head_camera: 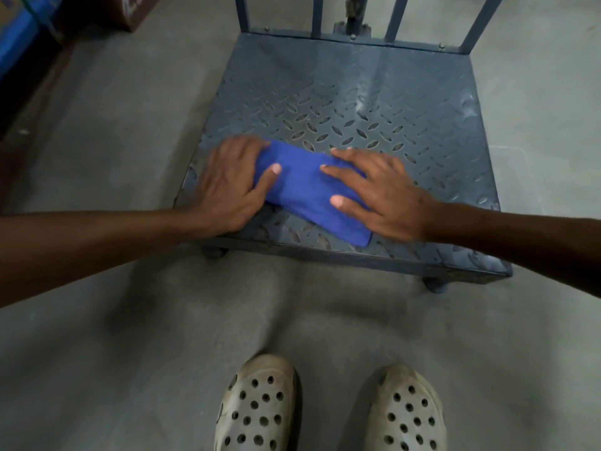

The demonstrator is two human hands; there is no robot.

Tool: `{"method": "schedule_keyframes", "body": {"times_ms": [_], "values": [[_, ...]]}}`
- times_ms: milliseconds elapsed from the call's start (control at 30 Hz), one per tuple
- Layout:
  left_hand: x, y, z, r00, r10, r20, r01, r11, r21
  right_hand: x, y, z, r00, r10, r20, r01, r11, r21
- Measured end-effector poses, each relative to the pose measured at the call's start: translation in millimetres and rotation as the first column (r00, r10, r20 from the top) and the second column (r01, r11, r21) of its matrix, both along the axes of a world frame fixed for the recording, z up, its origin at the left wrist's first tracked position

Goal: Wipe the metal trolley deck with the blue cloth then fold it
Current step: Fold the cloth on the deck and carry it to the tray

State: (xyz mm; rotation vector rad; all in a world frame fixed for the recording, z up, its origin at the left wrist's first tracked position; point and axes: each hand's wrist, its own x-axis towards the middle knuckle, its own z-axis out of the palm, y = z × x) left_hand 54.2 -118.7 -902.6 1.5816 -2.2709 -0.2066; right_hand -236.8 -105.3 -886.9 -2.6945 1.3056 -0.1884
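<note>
Cloth lay on the near part of the trolley deck, a blue strip folded narrow and set at a slant, its far end toward the left and its near end close to the front edge of the deck. Both hands rested flat on it. The left hand covered the far left end, fingers stretched out and slightly spread, the thumb lying across the top of the fabric; nothing was pinched between them. The right hand pressed on the right side, fingers apart and straight, pointing left, with the thumb on the cloth nearer the front edge. Neither hand gripped the fabric. The deck was grey patterned metal, with upright bars rising from its far side. It stood on a concrete floor. Two pale clogs with round holes showed just in front of the trolley. A brown box sat at the far left
</note>
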Motion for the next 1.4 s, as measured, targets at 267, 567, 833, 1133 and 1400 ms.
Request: {"method": "schedule_keyframes", "body": {"times_ms": [267,567,833,1133,1400], "values": [[-27.6,13.7,7.9,0.931,0.294,-0.216,-0.229,0.932,0.282,-29.5,18.3,-0.9,0.983,-0.162,0.083,0.155,0.984,0.089],[-46.1,-25.4,14.5,0.761,0.384,-0.523,-0.177,0.898,0.402,4.7,75.2,10.6,0.815,-0.493,0.305,0.380,0.852,0.361],[-58.1,-9.5,18.3,0.723,0.338,-0.603,0.041,0.849,0.526,-3.7,29.6,8.8,0.652,-0.705,0.279,0.365,0.614,0.699],[-72.8,7.9,28.5,0.554,0.382,-0.740,0.185,0.810,0.556,-7.8,46.8,15.1,0.456,-0.817,0.353,0.037,0.414,0.910],[-70.1,-9.9,33.3,0.347,0.570,-0.745,0.149,0.750,0.644,25.4,77.3,-1.3,0.023,-0.905,0.424,-0.201,0.412,0.889]]}}
